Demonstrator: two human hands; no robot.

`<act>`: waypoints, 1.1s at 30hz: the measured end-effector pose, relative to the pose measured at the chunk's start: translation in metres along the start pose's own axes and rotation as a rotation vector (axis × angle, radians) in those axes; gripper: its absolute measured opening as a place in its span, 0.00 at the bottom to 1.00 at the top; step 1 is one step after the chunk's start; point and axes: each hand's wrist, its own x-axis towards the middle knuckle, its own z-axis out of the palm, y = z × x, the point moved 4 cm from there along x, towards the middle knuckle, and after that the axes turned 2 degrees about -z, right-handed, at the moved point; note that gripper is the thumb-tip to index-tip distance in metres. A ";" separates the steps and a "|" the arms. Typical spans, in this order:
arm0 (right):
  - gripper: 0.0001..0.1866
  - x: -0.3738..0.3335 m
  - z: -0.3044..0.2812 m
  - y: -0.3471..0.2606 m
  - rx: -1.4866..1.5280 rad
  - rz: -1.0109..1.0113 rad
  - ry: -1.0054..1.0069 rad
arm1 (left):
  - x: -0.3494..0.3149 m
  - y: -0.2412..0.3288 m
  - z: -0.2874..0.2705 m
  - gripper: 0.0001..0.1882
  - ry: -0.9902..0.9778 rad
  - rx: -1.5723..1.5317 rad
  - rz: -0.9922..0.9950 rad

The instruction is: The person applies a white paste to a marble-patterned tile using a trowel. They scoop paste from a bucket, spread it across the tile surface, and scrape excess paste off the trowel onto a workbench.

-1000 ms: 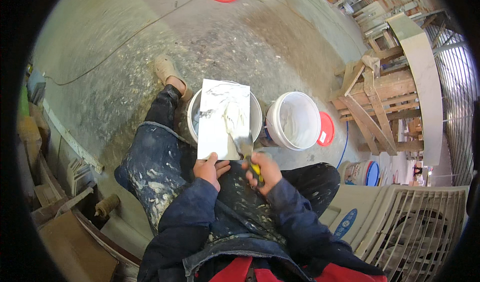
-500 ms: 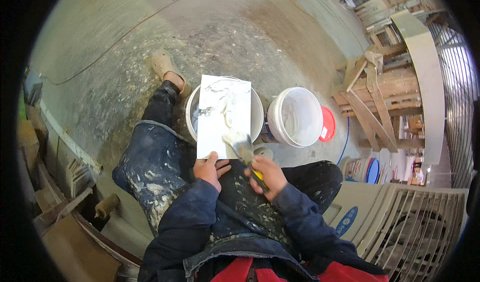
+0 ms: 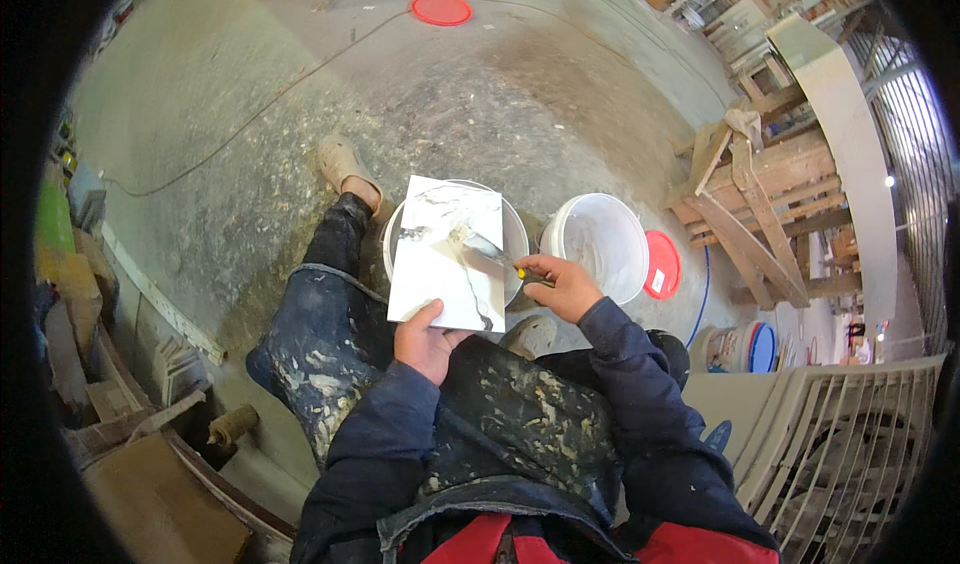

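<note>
My left hand (image 3: 425, 346) grips the near edge of a white rectangular tile (image 3: 435, 276), thumb on top and the other fingers beneath. Grey marble-like veins run over the tile, and a pale smear of paste (image 3: 459, 236) lies near its middle. My right hand (image 3: 563, 288) is closed round the black and yellow handle of a putty knife (image 3: 487, 250). The knife's blade reaches in from the right to the paste. Under the tile stands a white bucket (image 3: 516, 236), its contents mostly hidden by the tile.
Right of it is another white bucket (image 3: 606, 254), smeared inside, with a red lid (image 3: 662, 265) on the floor beside it. A second red lid (image 3: 441, 9) lies farther off. Wooden trestles (image 3: 765, 204) stand at right, a grilled unit (image 3: 850, 454) near right, and scrap boards (image 3: 150, 484) at left.
The putty knife has gone from the tile's near right part farther up to its middle. My right hand has moved outward to the right of the tile. A dark vein near the tile's lower edge now shows.
</note>
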 end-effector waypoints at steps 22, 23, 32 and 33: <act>0.19 -0.157 -0.028 -0.136 -0.063 -0.552 0.377 | -0.194 0.078 0.124 0.39 -0.309 0.262 0.522; 0.19 -0.162 -0.028 -0.136 -0.085 -0.549 0.394 | -0.199 0.077 0.128 0.39 -0.315 0.272 0.531; 0.20 -0.179 -0.030 -0.136 -0.252 -0.543 0.533 | -0.212 0.078 0.161 0.40 -0.291 0.340 0.630; 0.18 -0.177 -0.032 -0.136 -0.250 -0.531 0.548 | -0.208 0.082 0.159 0.41 -0.311 0.329 0.591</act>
